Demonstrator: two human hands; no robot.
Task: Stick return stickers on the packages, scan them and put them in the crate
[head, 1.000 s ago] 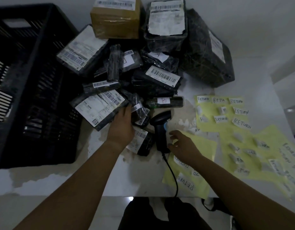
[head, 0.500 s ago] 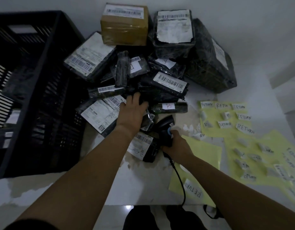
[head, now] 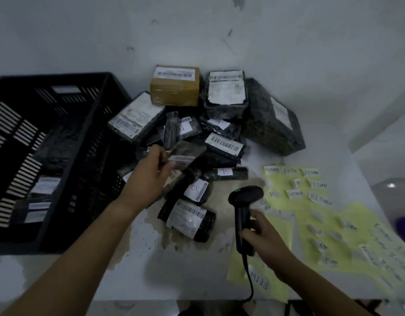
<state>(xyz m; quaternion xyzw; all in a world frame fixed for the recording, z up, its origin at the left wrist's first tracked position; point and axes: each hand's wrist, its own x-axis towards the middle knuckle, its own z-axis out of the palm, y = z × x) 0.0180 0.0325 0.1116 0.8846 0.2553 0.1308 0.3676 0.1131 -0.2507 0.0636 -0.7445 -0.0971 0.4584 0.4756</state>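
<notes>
My left hand (head: 146,179) grips a small black-wrapped package (head: 184,153) with a barcode label, lifted above the pile of packages (head: 224,144) at the back of the table. My right hand (head: 263,236) holds the black barcode scanner (head: 243,201) by its handle, raised off the table, its head facing toward the pile. Its cable hangs over the front edge. Yellow sheets with white RETURN stickers (head: 311,190) lie to the right. The black crate (head: 48,160) stands at the left with a few labelled packages inside.
A brown box (head: 175,87) and large black parcels (head: 274,126) lean against the wall behind the pile. A small labelled package (head: 187,218) lies between my hands. The white table (head: 174,270) has a stained patch near the front.
My left hand has picked a small package up out of the pile. My right hand has lifted the scanner off the table and moved it right. The camera has tilted up.
</notes>
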